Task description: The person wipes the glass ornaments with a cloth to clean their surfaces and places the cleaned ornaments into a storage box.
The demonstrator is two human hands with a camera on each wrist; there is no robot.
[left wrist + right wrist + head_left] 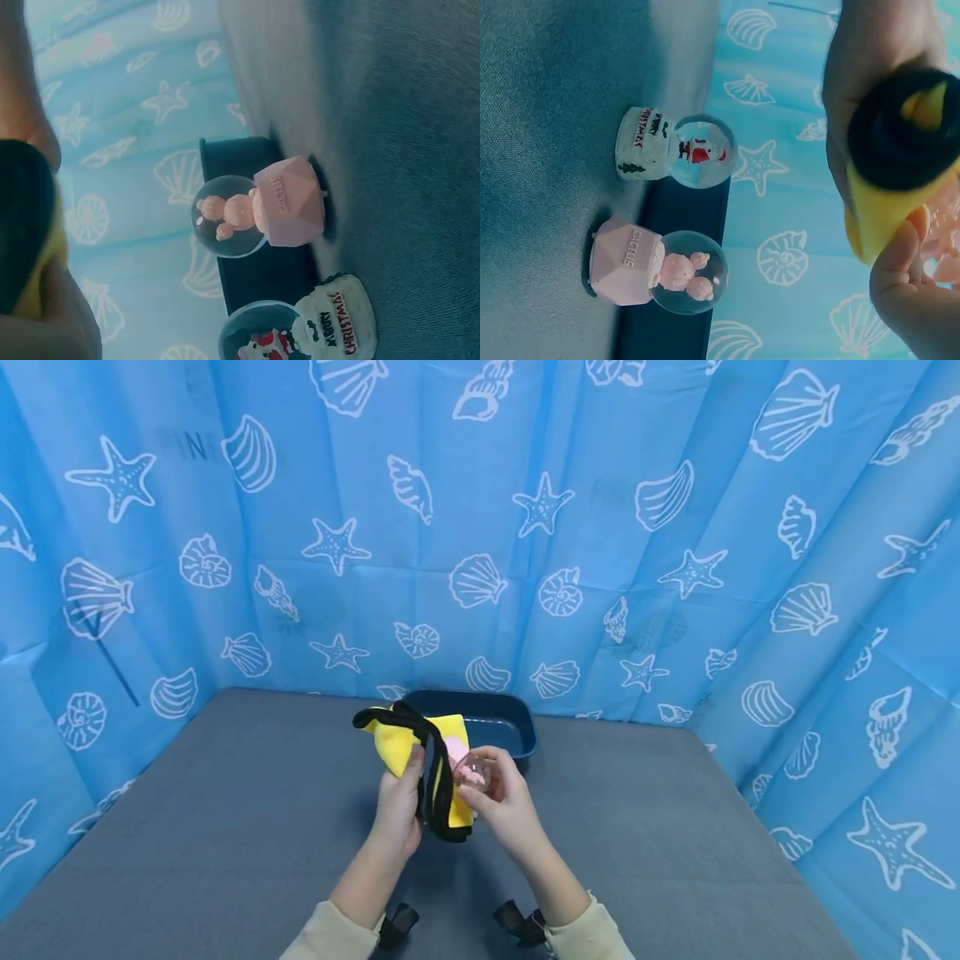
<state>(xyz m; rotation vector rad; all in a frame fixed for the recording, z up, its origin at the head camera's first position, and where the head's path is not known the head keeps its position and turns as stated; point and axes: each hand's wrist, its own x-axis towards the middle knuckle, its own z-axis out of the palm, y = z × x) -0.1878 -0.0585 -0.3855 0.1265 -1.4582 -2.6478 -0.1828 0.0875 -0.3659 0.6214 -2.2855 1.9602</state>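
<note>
My left hand [400, 806] grips a folded yellow cloth [395, 746] with black edging, its thumb lying on the near side. To its right, my right hand [504, 797] holds a clear globe [474, 772] with pink shapes inside, close against the cloth. Part of a pink piece shows between cloth and globe; the cloth hides the rest. In the right wrist view, the right thumb and a finger are at the globe [945, 240]. Below the hands stand a pink snow globe [292, 202] marked CACTUS and a white-based Christmas snow globe [641, 142] with a Santa figure.
A dark blue bin [498, 706] sits at the back of the grey table [637, 835], behind the hands. A blue shell-print curtain [517, 527] hangs around the table. Black straps [397, 927] are at the wrists.
</note>
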